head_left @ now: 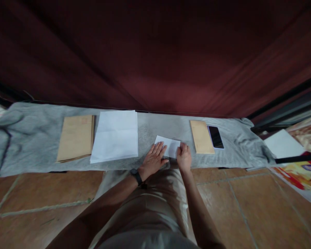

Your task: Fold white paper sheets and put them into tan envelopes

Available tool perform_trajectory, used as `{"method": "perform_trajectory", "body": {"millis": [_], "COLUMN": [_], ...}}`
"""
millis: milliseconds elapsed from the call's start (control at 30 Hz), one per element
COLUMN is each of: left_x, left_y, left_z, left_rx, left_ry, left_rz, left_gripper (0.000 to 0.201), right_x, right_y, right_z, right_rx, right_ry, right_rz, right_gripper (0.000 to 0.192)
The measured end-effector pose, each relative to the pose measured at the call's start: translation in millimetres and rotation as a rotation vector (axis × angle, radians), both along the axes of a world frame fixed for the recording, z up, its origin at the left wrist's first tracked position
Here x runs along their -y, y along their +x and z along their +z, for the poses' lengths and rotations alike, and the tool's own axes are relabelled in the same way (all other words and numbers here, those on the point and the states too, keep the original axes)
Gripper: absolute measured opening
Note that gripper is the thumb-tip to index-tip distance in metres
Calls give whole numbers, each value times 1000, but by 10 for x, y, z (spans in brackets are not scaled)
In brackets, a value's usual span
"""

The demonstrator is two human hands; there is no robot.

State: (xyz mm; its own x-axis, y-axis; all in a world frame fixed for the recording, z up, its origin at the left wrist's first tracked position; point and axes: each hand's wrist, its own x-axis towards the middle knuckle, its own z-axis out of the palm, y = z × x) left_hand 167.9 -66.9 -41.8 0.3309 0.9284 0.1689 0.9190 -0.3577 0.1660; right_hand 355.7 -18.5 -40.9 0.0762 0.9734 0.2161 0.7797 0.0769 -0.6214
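i see my left hand flat, fingers spread on a small folded white paper; my right hand pinches its right edge on the grey cloth.

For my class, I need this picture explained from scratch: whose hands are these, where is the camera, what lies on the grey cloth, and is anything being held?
There is no machine here. The one picture comes from a camera worn on a person's head, looking forward and down, so you see their own two arms reaching out.

The left hand, with a dark watch on its wrist, lies flat on a small folded white paper. The right hand presses the same paper's right edge. Neither hand lifts it; the paper lies on the grey cloth.

Also on the cloth: a stack of brown envelopes at far left, white sheets beside it, and to the right a single brown envelope with a dark phone next to it.

Behind hangs a dark red curtain.
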Motion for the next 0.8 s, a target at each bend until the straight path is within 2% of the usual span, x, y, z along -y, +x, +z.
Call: {"method": "perform_trajectory", "body": {"millis": [100,200,267,400,633,800], "left_x": [-3,-11,-17,-27,-17,23], "left_y": [17,22,22,10,-95,-211], "left_z": [-31,-56,-65,-51,48,84], "left_rx": [-4,-23,-39,-43,-17,-40], "left_ry": [-13,-35,-46,-46,-28,-33], "left_rz": [6,-24,-50,-79,-125,-145], "left_gripper": [71,69,66,68,72,74], "right_x": [50,114,154,190,201,228], "right_y": [-126,-314,-417,-450,-182,-16], "right_z": [0,-56,-102,-162,-218,-256], "right_rx": [43,17,51,180,363,418], "right_ry": [109,67,20,-15,40,92], "right_rz": [112,353,440,437,454,357], "right_gripper": [49,51,52,55,56,59]}}
